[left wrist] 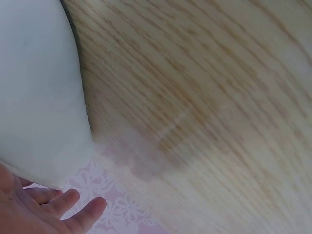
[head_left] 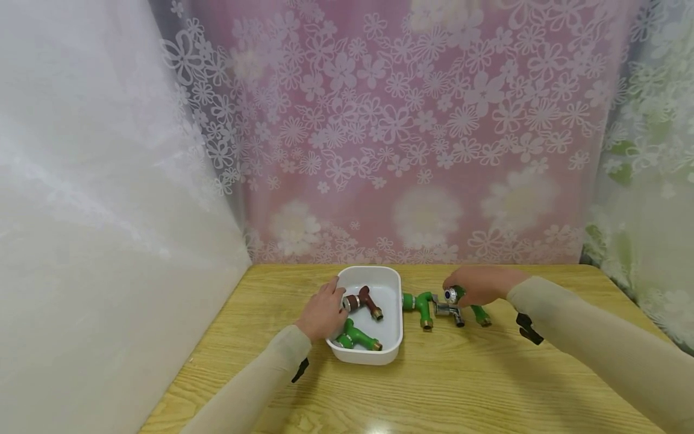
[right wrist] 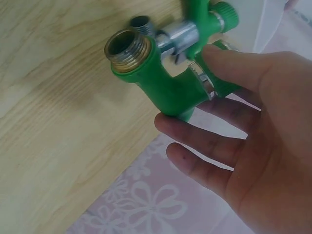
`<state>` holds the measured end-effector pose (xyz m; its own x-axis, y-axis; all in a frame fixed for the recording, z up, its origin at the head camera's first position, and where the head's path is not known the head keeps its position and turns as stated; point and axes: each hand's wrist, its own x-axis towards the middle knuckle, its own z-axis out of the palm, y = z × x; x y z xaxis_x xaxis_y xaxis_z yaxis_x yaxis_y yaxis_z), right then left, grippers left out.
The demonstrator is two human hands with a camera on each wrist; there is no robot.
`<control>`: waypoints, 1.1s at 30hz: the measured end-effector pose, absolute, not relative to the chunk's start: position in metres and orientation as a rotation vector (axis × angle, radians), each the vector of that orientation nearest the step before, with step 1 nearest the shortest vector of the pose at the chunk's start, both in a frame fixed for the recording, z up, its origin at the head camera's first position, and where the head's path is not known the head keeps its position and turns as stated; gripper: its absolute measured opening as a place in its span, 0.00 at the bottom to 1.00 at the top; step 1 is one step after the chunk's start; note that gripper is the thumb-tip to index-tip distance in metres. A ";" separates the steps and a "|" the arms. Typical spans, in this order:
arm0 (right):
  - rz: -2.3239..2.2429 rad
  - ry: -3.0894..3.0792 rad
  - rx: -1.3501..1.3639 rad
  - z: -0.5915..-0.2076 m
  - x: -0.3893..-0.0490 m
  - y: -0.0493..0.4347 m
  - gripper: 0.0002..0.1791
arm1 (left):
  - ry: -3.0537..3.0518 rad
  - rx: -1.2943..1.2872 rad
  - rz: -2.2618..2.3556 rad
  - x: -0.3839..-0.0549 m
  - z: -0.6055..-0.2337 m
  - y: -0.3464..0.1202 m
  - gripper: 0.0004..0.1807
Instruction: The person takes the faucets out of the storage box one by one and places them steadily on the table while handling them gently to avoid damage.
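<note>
In the head view my left hand [head_left: 323, 310] grips the left rim of a white basin [head_left: 367, 358]. Its fingers [left wrist: 87, 214] show past the basin's edge in the left wrist view. Inside the basin lie a brown tap [head_left: 364, 295] and a green tap [head_left: 358, 337] with brass threaded ends. My right hand [head_left: 482, 284] holds another green tap [right wrist: 168, 92] by its collar end, thumb on one side and fingers on the other. That tap's brass threaded mouth faces the wrist camera. Right beside it are a chrome tap [head_left: 447, 310] and one more green tap [head_left: 423, 307].
A wood-grain table [head_left: 450, 386] carries everything. The chrome tap and the green tap next to it sit in a row just right of the basin. A pink flowered curtain [head_left: 379, 150] hangs behind, with a white sheet [head_left: 108, 211] along the left side.
</note>
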<state>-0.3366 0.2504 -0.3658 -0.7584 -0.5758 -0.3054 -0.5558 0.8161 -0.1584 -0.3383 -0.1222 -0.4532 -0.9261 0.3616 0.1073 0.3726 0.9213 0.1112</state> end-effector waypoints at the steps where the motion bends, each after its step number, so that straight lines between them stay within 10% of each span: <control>1: -0.084 2.661 -0.851 -0.367 -0.337 0.253 0.28 | -2.995 -0.572 -0.198 -0.338 -0.453 -0.122 0.29; 33: 0.011 2.728 -0.670 -0.406 -0.344 0.290 0.27 | -2.997 -0.567 -0.234 -0.335 -0.451 -0.122 0.27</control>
